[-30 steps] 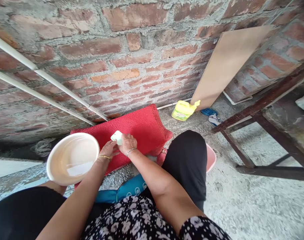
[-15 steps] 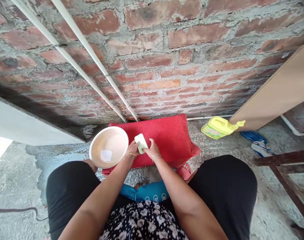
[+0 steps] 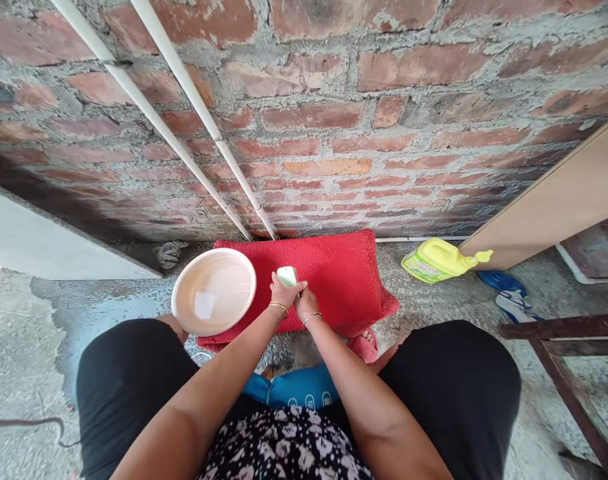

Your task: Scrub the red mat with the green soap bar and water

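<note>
A pale green scrubbing brush (image 3: pixel 287 275), flat-backed with a small hole near its far end, is held above the red mat. My left hand (image 3: pixel 284 291) is closed across its near part, with the thumb and fingers on either side. Just right of and partly below it, my right hand (image 3: pixel 307 305) is curled at the brush's near end; its fingers are mostly hidden. The red textured mat (image 3: pixel 334 273) lies folded beneath both hands. To the left, a cream basin (image 3: pixel 178 293) holds clear water.
A yellow detergent jug (image 3: pixel 437 259) stands at right, near a leaning brown board (image 3: pixel 549 193). White pipes (image 3: pixel 184 157) run down the brick wall (image 3: pixel 324 113). A dark wooden frame (image 3: pixel 564 327) is at far right, and the floor at left is wet.
My left hand has moved over the brush, covering more of it. My right hand has shifted lower and curled in at the brush's near end. The view has tilted slightly.
</note>
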Demonstrator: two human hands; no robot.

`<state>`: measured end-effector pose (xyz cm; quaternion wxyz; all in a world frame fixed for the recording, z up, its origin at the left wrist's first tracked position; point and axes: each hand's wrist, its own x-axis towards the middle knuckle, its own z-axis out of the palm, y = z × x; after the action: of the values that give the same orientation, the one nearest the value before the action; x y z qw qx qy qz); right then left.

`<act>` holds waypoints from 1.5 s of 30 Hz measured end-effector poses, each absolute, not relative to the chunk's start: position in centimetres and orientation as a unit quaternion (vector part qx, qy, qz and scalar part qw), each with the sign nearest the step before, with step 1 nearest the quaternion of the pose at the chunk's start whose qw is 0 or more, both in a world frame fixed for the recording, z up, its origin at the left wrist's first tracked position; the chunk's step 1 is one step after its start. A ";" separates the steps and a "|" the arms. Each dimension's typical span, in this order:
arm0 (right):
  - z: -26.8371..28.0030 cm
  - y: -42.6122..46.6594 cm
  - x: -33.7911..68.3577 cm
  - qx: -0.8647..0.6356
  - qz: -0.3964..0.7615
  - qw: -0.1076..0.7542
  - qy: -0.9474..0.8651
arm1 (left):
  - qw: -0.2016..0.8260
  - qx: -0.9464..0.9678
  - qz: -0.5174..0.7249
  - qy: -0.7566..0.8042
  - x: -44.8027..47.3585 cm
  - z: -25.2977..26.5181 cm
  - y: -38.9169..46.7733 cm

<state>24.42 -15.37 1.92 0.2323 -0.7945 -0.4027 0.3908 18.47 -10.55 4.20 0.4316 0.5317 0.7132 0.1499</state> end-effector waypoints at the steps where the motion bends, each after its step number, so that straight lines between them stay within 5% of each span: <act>1: 1.9 -15.4 24.6 -0.788 0.393 0.236 -0.410 | 0.428 0.532 0.150 0.715 18.8 4.2 -10.5; 6: 1.7 -15.9 30.1 -0.718 0.464 0.236 -0.463 | 0.473 0.520 0.110 0.702 18.6 3.8 -8.8; 12: 1.2 -16.1 38.0 -0.892 0.324 0.064 -0.309 | 0.426 0.585 0.006 0.690 15.8 2.3 -6.0; 19: -0.7 -15.1 39.5 -0.848 0.358 -0.103 -0.377 | 0.291 0.703 -0.097 0.641 18.1 3.3 -3.7; 27: -1.6 -13.7 40.0 -0.837 0.381 -0.145 -0.366 | 0.139 0.887 -0.143 0.417 26.0 3.0 -2.6; 32: -1.7 -13.8 39.9 -0.839 0.377 -0.148 -0.364 | 0.138 0.926 -0.147 0.321 27.5 0.8 -1.9; 39: -1.5 -13.9 39.9 -0.846 0.374 -0.138 -0.354 | 0.129 0.884 -0.162 0.420 19.7 0.9 1.2; 45: -1.6 -13.9 39.9 -0.847 0.368 -0.136 -0.359 | 0.154 0.900 -0.143 0.380 23.2 0.1 -1.8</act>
<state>39.85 -13.89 -1.64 -0.1357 -0.8466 -0.3595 0.3684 23.19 -1.83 0.14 0.1543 0.9005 0.3805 -0.1435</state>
